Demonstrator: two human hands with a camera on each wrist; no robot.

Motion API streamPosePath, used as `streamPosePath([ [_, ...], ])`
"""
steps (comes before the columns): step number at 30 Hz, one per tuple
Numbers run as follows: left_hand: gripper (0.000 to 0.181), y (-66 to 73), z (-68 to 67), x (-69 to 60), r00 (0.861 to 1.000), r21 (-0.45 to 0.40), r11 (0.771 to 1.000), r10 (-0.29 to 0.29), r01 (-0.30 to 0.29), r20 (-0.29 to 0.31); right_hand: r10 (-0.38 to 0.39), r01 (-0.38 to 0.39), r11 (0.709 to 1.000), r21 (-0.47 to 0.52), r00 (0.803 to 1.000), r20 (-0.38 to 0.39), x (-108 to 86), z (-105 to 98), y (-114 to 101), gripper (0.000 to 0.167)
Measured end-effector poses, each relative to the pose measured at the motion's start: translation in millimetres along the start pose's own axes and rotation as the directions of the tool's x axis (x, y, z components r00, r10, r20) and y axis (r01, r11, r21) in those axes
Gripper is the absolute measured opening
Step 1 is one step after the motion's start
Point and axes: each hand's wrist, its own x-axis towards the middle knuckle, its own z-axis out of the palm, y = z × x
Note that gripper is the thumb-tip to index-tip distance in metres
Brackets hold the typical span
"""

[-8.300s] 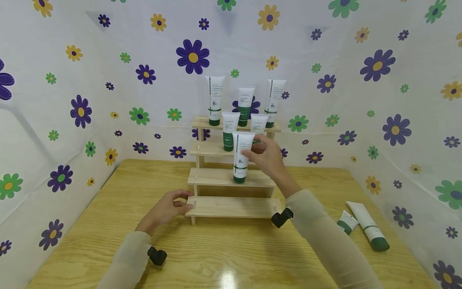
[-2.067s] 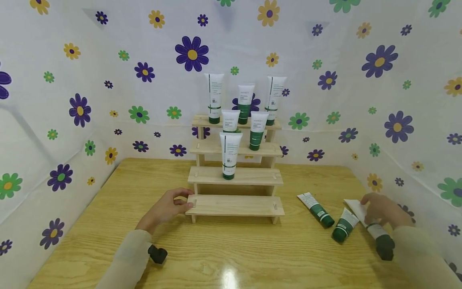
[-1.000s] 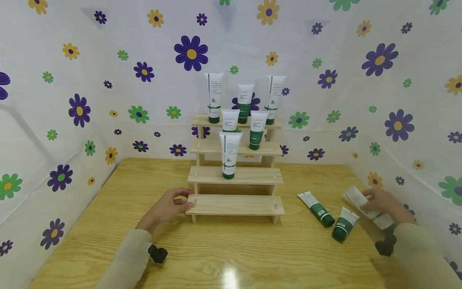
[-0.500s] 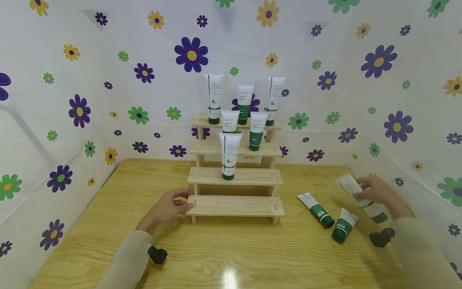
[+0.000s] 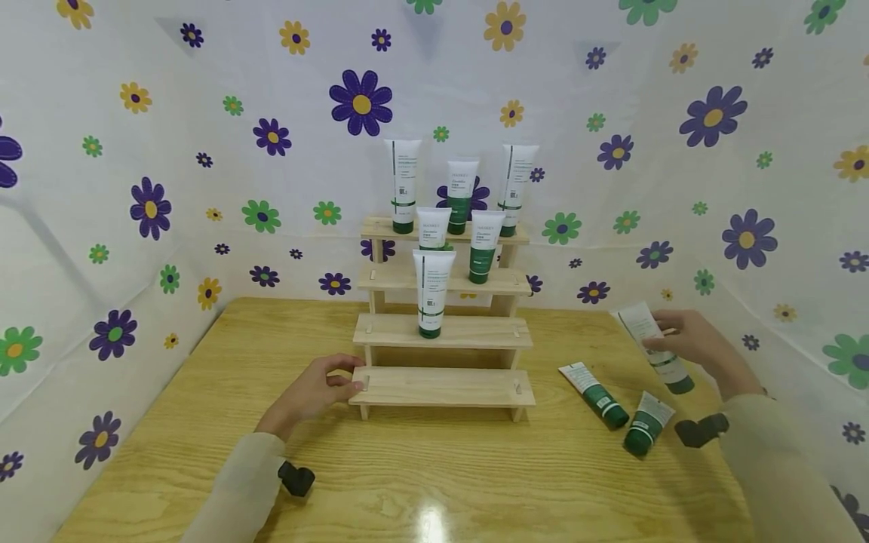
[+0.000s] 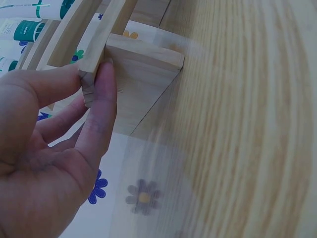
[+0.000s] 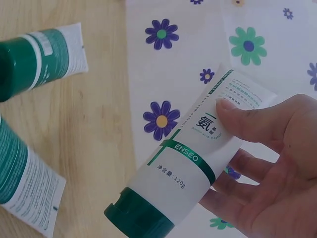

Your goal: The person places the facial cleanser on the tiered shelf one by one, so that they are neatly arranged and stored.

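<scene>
My right hand (image 5: 692,343) grips a white cleanser tube (image 5: 648,339) with a green cap, lifted off the table at the right. In the right wrist view the thumb lies across the printed front of this tube (image 7: 193,144), fingers behind it. My left hand (image 5: 315,388) pinches the left end of the lowest step of a wooden display stand (image 5: 441,386). Close up in the left wrist view, thumb and fingers clasp the board's corner (image 6: 91,74). On the third step from the top stands another white tube (image 5: 433,290), cap down.
Several tubes stand on the upper steps, among them a tall one (image 5: 403,181) and a green-and-white one (image 5: 483,245). Two green-and-white tubes lie on the table, one longer (image 5: 594,394) and one shorter (image 5: 648,424). Flowered cloth (image 5: 271,75) surrounds the wooden table (image 5: 380,483).
Over the last second the right hand has raised the white tube from the right side and moved it leftward. Earlier it set a tube on the third step. The left hand has stayed put.
</scene>
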Motion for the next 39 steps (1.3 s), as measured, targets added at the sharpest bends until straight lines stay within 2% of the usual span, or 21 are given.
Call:
streamPosePath([
  [11,0.046,-3.5,2.7,-2.4,1.000,0.001,1.000,-0.015,0.015,-0.002,-0.062,0.062,0.997,0.045,0.998,-0.002,3.0,5,-27,0.062],
  [22,0.046,-2.0,2.4,-4.5,1.000,-0.006,1.000,-0.027,0.027,-0.005,-0.083,0.082,0.992,0.093,0.996,0.011,10.5,11,-51,0.062],
  [31,0.047,0.8,0.8,-1.6,0.999,0.007,0.999,-0.034,0.034,-0.011,-0.087,0.088,0.986,0.139,0.996,-0.014,16.7,14,-71,0.063],
  [39,0.046,-0.3,1.3,0.1,0.999,0.012,0.999,-0.031,0.031,-0.011,-0.083,0.087,0.971,0.224,0.996,-0.028,18.6,21,-86,0.063],
])
